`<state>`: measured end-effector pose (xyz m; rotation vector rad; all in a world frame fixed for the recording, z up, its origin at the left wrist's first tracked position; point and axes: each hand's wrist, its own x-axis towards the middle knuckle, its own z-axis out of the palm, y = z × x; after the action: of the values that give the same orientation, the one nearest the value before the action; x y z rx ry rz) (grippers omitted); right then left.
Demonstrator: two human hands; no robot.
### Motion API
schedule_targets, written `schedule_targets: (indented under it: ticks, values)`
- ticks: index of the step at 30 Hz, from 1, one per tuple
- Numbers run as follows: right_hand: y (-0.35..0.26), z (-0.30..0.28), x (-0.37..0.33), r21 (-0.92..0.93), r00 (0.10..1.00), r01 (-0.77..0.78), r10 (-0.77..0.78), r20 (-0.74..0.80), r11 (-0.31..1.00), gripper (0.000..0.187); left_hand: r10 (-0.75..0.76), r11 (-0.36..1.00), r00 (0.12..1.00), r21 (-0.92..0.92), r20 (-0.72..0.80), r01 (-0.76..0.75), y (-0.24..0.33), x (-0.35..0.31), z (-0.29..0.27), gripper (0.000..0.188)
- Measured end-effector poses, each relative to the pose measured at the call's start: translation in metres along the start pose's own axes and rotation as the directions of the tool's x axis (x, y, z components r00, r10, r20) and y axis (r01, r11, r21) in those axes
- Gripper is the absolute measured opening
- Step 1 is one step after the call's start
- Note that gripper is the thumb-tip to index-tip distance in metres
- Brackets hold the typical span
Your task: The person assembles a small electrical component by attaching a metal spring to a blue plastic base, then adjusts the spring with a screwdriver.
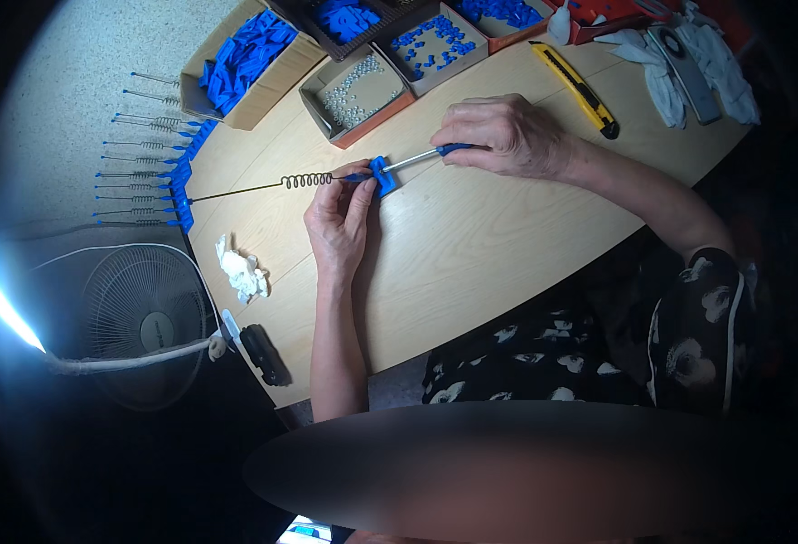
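At lower left, a black gadget (263, 354) and a crumpled tissue (243, 269) lie on the counter (471, 263), well apart from the work at frame centre. There the left hand (340, 222), thumb and fingers pinched close, grips a coiled wire (306, 180) at its blue end, against a blue block (383, 177), seemingly to steady both. The wire's long axis runs nearly level across the frame, bare end pointing left; the block stands crosswise to it. The right hand (503, 136) is curled closed around a screwdriver (454, 149), its shaft slanting down-left to the block, apparently for a straight line in; how the tip sits is too small to tell. At upper left, similar wires (145, 173) jut past the counter's edge in a row, likely to keep their coils apart. Farther off, a yellow knife (575, 89) lies upper right, while a carton (281, 83) of blue strips and a tray (376, 123) of shiny bits sit at the top, presumably for easy reach.
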<state>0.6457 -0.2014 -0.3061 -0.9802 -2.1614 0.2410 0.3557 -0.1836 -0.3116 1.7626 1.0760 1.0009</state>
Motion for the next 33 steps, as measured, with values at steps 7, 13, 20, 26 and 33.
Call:
schedule_targets:
  ticks: [7,13,20,26,33]
  values:
    - [-0.007,0.004,0.008,-0.031,0.998,0.052,-0.054,-0.040,0.998,0.016,-0.009,0.999,1.000,0.033,-0.002,0.009,0.001,-0.003,-0.009,0.012]
    - [-0.008,0.006,0.006,0.020,1.000,0.004,-0.004,0.008,1.000,0.019,-0.027,1.000,1.000,-0.001,-0.001,0.027,0.000,-0.005,-0.012,0.013]
    - [-0.010,0.001,0.013,0.070,0.993,-0.058,0.050,0.104,0.996,0.020,0.006,0.999,1.000,0.035,-0.008,-0.006,-0.002,-0.006,-0.013,0.014]
    - [-0.001,0.002,0.024,0.157,0.988,-0.061,0.037,0.151,0.986,0.020,0.013,0.998,0.999,0.068,-0.034,-0.011,-0.005,-0.008,-0.017,0.015]
    - [0.005,0.019,0.022,0.077,0.987,0.139,-0.144,0.077,0.987,0.020,0.045,0.977,0.999,0.210,-0.009,-0.043,-0.005,-0.006,-0.024,0.016]
